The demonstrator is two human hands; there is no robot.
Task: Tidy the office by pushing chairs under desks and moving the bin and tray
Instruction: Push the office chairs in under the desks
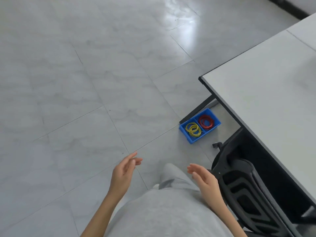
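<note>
— On the pale grey tiled floor [85, 82], right by the corner of the bench: small blue plastic two-compartment tray [200, 125], sitting flat, just beside the dark metal bench leg [199, 110].

— Contents?

— Yellow coiled wire loops [193, 129] in the nearer compartment, red coiled wire loops [206, 122] in the farther one. Separate, divider between them.

— And the bench itself?

— White rectangular bench top with dark edging [266, 93], running off to the right. Black mesh-backed office chair [248, 190] tucked in under its near edge, one black caster [217, 144] poking out close to the tray.

— Hands, then. Left grip?

— Left hand [124, 171] raised above the floor, fingers loosely apart and slightly bent, holding nothing, touching nothing.

— Right grip?

— Right hand [203, 178] much the same: fingers relaxed and apart, nothing in it, hovering just beside the chair back. Contact with the chair, cannot tell.

— Distance from tray?

— Both hands well short of it, tray ahead and slightly right. Between the hands, light grey trousers [171, 207], one leg stepped forward. Bright window glare [184, 23] on the tiles at the far end.
</note>
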